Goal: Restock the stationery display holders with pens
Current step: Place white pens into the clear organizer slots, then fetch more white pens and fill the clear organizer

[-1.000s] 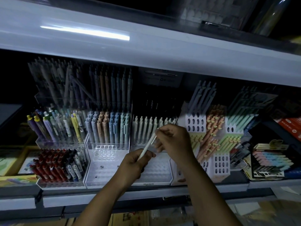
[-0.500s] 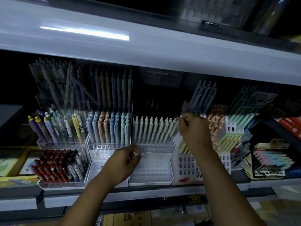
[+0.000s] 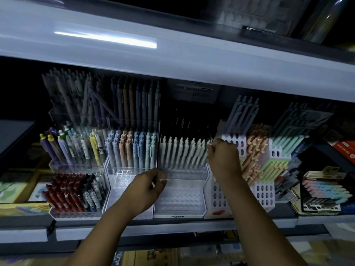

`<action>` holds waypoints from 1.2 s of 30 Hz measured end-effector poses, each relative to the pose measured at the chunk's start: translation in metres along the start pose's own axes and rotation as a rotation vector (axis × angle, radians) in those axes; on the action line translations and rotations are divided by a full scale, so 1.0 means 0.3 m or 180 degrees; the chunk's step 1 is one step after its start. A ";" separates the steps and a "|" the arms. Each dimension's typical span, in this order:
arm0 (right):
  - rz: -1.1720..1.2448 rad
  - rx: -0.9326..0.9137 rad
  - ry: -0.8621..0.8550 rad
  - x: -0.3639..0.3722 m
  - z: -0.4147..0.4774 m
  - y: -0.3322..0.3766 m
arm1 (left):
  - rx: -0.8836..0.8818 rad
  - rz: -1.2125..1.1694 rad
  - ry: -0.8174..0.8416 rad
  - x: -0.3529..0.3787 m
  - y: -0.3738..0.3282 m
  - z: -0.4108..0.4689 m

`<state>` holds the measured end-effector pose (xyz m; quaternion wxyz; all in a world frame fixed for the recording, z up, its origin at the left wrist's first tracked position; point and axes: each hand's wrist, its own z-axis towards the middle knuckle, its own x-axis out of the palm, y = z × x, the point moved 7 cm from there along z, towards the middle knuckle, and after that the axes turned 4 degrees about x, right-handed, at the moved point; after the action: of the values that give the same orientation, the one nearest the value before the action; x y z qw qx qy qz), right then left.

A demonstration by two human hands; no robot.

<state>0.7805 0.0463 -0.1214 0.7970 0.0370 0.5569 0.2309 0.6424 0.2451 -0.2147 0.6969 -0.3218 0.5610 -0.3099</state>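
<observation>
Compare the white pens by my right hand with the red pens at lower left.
The white pens are pale, the red pens dark. The white pens line a middle tier, front tier empty; the red pens pack a front tier. Both stand in clear holders.

Head view, the only one. The camera worn on your head faces forward and a little down, close before the tiered pen holders (image 3: 180, 198), with the white pens (image 3: 182, 152) mid-frame. The upper shelf edge (image 3: 172, 60) crosses the top. Your left hand (image 3: 146, 189) and right hand (image 3: 223, 160) enter from below.
</observation>
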 end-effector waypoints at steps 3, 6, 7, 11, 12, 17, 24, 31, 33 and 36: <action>-0.0211 0.0277 0.0121 0.042 -0.007 0.010 | -0.0008 -0.0030 0.0039 0.011 -0.006 -0.001; -0.0180 0.0479 0.0093 0.044 -0.014 0.023 | -0.0019 -0.0120 0.0063 0.023 -0.017 -0.004; -0.0167 0.0540 0.0084 0.039 -0.017 0.026 | -0.0016 -0.0136 0.0072 0.026 -0.022 -0.006; -0.0220 0.0736 0.0166 0.025 -0.030 0.035 | -0.0028 -0.0117 0.0082 0.030 -0.022 -0.014; -0.0275 0.0771 0.0228 0.025 -0.026 0.037 | -0.0049 -0.0124 0.0086 0.029 -0.019 -0.015; -0.0559 0.0951 0.0620 0.040 0.012 0.051 | -0.0085 -0.0129 0.0079 0.025 -0.023 -0.018; -0.0597 0.0974 0.0860 0.036 0.018 0.057 | -0.0047 -0.0108 0.0100 0.023 -0.049 -0.022; -0.0543 -0.0349 0.0742 -0.002 -0.103 0.166 | -0.0155 0.0094 -0.0035 -0.088 -0.047 -0.059; -0.0234 -0.1097 0.0991 0.009 -0.137 0.276 | -0.0230 0.0219 -0.0166 -0.158 -0.048 -0.087; 0.0033 -0.2117 0.1485 0.033 -0.197 0.470 | -0.0471 0.0498 -0.0445 -0.289 -0.035 -0.163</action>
<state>0.6835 0.1643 -0.1077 0.6166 -0.2734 0.6175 0.4046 0.5783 0.3027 -0.1638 0.7307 -0.3484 0.5558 -0.1892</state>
